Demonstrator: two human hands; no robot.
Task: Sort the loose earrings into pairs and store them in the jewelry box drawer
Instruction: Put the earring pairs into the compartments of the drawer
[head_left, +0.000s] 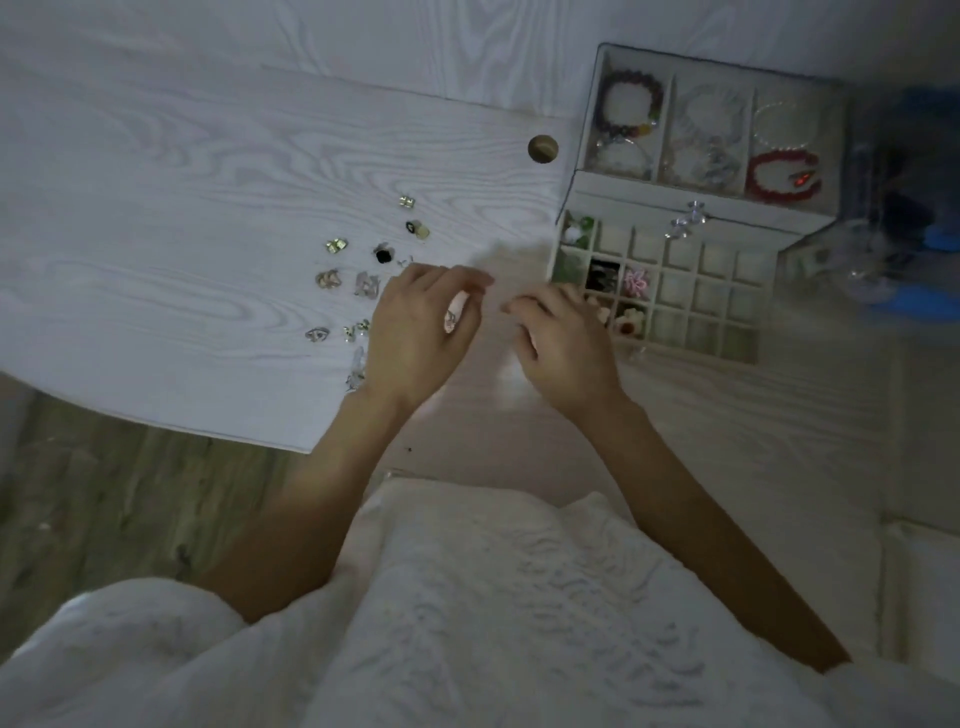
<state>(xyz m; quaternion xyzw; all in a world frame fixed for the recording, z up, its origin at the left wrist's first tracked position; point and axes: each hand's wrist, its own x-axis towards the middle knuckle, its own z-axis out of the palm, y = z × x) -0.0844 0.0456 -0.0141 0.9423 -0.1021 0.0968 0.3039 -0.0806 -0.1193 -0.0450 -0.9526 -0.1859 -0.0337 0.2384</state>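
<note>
Several loose earrings lie on the white table: gold ones (336, 245), a black one (383, 254), a pale cluster (328, 279) and a silver one (317, 334). My left hand (415, 332) hovers over the right edge of this group, fingers curled, with a small pale earring (451, 320) seen under its fingers. My right hand (561, 348) is beside it, fingers bent, just left of the pulled-out gridded drawer (675, 291) of the jewelry box. Some drawer cells hold flower-shaped earrings (635, 280). Whether the right hand holds anything is unclear.
The jewelry box top tray (701, 130) holds beaded bracelets, one red (782, 179). A round brass knob (543, 148) sits on the table behind the earrings. The table's front edge runs below my wrists; wood floor lies at left and white clothing covers my lap.
</note>
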